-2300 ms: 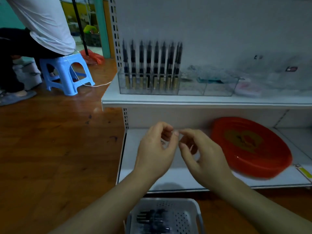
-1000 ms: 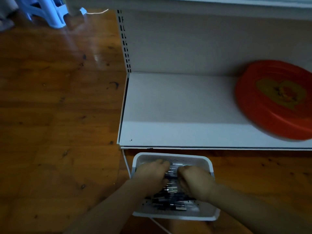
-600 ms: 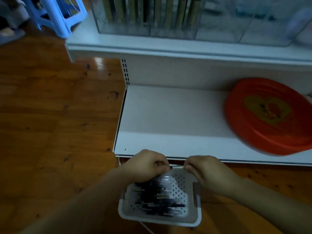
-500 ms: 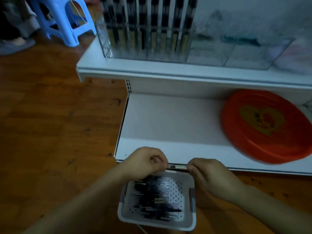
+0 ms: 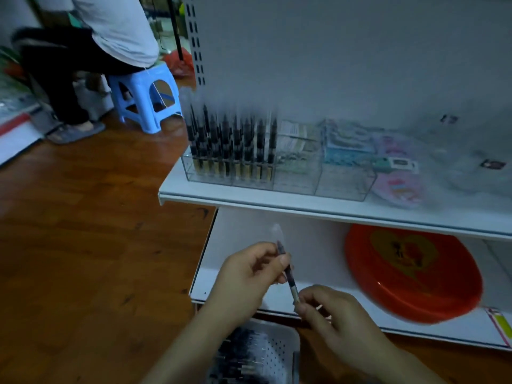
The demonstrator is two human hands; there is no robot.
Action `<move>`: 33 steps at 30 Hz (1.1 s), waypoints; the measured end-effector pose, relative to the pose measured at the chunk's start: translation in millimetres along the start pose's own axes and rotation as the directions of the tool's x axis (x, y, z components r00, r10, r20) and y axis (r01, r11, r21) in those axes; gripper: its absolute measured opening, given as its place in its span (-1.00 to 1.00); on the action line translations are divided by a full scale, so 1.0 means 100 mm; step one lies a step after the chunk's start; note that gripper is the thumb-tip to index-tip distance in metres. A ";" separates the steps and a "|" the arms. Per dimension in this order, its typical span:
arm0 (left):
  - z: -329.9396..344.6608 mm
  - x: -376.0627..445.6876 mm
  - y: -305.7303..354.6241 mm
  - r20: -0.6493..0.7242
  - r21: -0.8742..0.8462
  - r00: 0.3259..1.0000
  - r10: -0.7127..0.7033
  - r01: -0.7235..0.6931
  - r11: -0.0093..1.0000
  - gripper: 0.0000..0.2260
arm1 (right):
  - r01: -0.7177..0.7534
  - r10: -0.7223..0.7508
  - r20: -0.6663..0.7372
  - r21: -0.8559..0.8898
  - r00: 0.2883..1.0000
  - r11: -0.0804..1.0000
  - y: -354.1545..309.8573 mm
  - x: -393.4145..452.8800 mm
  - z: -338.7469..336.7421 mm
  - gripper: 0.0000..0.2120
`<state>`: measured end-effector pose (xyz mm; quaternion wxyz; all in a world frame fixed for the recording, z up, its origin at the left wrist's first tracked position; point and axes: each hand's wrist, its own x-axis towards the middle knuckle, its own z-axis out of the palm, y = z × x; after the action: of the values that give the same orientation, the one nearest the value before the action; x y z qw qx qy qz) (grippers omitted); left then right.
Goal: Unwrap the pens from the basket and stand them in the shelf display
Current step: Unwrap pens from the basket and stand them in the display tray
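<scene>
Clear film, blurred, sticks up past the top of one pen (image 5: 286, 268) held in front of the lower shelf (image 5: 318, 245); how far the wrapper covers the barrel cannot be told. Left hand (image 5: 249, 278) pinches the upper part of the pen between thumb and curled fingers. Right hand (image 5: 331, 314) pinches the lower end with its fingertips. Pen tilts, top leaning left.

White perforated basket (image 5: 279, 353) sits on the floor below the hands, cut off by the bottom edge of the frame and partly hidden by the left forearm; dark wrapped pens lie in it, smeared by blur.

Upper shelf (image 5: 304, 205): clear display box (image 5: 277, 173) near the left end, black pens (image 5: 232, 142) standing upright in its left compartments. Right compartments and packets beside them too blurred to read.

Red round tray (image 5: 410, 270) leans at the right of the lower shelf. Wooden floor (image 5: 83, 231), dim light. Blue stool (image 5: 146, 98) at far left with a person sitting on it, cut off by the top edge.
</scene>
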<state>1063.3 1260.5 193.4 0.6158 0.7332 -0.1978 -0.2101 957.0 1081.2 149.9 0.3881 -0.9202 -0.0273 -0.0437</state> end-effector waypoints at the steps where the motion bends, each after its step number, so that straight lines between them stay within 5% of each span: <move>1: 0.01 0.00 0.09 -0.026 0.068 0.999 0.046 -0.044 0.997 -0.92 | 0.038 -0.038 -0.014 -0.019 0.999 0.999 -0.07 0.02 -0.09 -0.86; 6: -0.02 0.09 0.52 -0.083 0.429 0.934 0.346 -0.280 0.859 -0.91 | 0.095 -0.063 -0.367 0.069 0.928 0.993 -0.57 0.34 -0.69 -0.82; 10: 0.04 0.16 0.71 -0.065 0.546 0.873 0.484 -0.375 0.749 -0.86 | 0.209 -0.123 -0.444 0.151 0.888 0.966 -0.90 0.67 -0.94 -0.66; 18: -0.07 0.36 1.00 -0.159 0.658 0.769 0.619 -0.385 0.647 -0.76 | 0.319 -0.270 -0.634 -0.039 0.724 0.947 -1.06 1.07 -1.29 -0.76; 23: -0.39 0.58 1.39 -0.119 0.863 0.591 0.798 -0.336 0.377 -0.64 | 0.375 -0.179 -0.754 0.096 0.633 0.922 -1.24 1.43 -1.72 -0.82; 29: -0.49 0.78 1.68 0.097 0.974 0.844 0.528 -0.189 0.124 -0.35 | 0.322 -0.272 -0.696 -0.063 0.664 0.945 -1.19 1.81 -1.61 -0.82; 33: -0.55 0.84 1.62 0.146 0.979 0.872 0.468 -0.195 0.057 -0.35 | 0.307 -0.339 -0.662 -0.170 0.669 0.936 -1.14 1.91 -1.56 -0.81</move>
<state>1158.2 1232.7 356.2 0.0377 0.9023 -0.3820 0.1961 1128.0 1052.4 358.8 0.3363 -0.8280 -0.0445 -0.4464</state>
